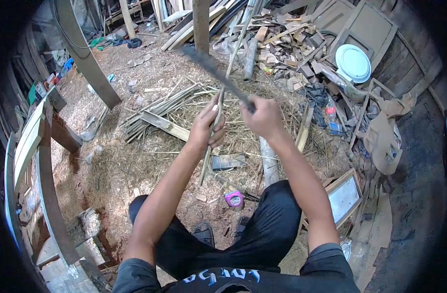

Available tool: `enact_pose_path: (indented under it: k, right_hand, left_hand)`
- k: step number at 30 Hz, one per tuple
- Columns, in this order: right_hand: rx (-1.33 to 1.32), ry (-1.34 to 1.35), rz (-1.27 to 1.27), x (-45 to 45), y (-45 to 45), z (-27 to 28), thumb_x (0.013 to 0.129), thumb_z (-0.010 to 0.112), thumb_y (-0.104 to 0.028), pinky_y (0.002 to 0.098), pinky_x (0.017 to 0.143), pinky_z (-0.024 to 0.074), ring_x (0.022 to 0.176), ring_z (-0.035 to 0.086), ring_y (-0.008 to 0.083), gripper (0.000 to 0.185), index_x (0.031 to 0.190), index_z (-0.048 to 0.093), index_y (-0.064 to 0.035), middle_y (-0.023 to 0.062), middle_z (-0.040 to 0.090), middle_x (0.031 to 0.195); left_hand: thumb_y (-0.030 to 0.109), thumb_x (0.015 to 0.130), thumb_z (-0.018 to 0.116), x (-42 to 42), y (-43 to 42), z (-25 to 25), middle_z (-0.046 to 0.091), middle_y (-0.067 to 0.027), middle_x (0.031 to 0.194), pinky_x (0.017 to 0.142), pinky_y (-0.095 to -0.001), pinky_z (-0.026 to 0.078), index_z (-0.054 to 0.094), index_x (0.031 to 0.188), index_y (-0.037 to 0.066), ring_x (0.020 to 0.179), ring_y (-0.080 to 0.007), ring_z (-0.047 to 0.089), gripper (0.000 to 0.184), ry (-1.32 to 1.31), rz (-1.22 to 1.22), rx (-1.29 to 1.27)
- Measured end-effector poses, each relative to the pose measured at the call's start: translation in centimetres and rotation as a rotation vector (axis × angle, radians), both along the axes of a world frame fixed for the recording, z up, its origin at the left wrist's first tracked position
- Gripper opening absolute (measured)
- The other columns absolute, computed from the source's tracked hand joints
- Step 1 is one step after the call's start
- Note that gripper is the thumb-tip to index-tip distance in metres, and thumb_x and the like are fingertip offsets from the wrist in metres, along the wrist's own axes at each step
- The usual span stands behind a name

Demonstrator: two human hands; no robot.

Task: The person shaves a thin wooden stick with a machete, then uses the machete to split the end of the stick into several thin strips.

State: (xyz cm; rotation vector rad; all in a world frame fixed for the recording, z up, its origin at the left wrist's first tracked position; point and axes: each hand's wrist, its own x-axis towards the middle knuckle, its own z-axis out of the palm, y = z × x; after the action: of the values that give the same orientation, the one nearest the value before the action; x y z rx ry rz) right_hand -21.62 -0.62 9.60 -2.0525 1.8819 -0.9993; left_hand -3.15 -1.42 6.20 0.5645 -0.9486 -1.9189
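In the head view, a pink tape (234, 199) lies on the littered floor (111, 171), close to the person, probably to be within easy reach. Beyond it and slightly left, the left hand (207, 123) pinches a long thin strip (204, 168) between thumb and fingers, seemingly to steady it while its lower end hangs free. Beyond the tape and to its right, the right hand (262, 116) is closed in a fist around the handle of a blade (208, 68), likely for firm control; the blade crosses the strip, though contact cannot be told. A bundle (152, 111) of sticks lies beyond the tape to its left, perhaps laid together for easy picking.
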Motion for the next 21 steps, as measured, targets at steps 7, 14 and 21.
enact_pose_path:
  k: [7, 14, 21]
  right_hand:
    - [-0.088, 0.301, 0.149, 3.3, -1.3, -5.4, 0.071, 0.063, -0.016, 0.0483, 0.064, 0.0533, 0.064, 0.066, 0.0393, 0.012, 0.072, 0.06, -0.0049, 0.021, 0.065, 0.068]
    - [-0.009, 0.288, 0.179, 1.3, -1.1, -7.3, 0.076, 0.067, -0.022, 0.0454, 0.06, 0.0541, 0.061, 0.066, 0.0361, 0.017, 0.073, 0.063, -0.0059, 0.0174, 0.064, 0.063]
    - [0.093, 0.293, -0.011, -1.2, -3.1, -7.8, 0.075, 0.064, -0.02, 0.0439, 0.06, 0.0538, 0.058, 0.065, 0.0333, 0.015, 0.069, 0.063, -0.0065, 0.0146, 0.064, 0.062]
  left_hand:
    - [0.028, 0.104, 0.034, 2.5, 1.5, -3.2, 0.031, 0.0049, 0.054, 0.026, -0.0217, 0.02, 0.049, 0.107, 0.019, 0.03, -0.0064, 0.024, 0.018, 0.177, -0.111, 0.349]
    - [0.029, 0.101, 0.041, 2.8, 3.6, -3.2, 0.029, 0.0036, 0.055, 0.029, -0.0222, 0.021, 0.023, 0.153, 0.025, 0.034, -0.0084, 0.022, 0.055, -0.067, -0.067, 0.317]
    - [0.029, 0.098, 0.046, 2.9, 3.1, -4.3, 0.029, 0.0044, 0.052, 0.031, -0.0226, 0.02, 0.026, 0.152, 0.027, 0.035, -0.0079, 0.026, 0.057, -0.068, -0.108, 0.305]
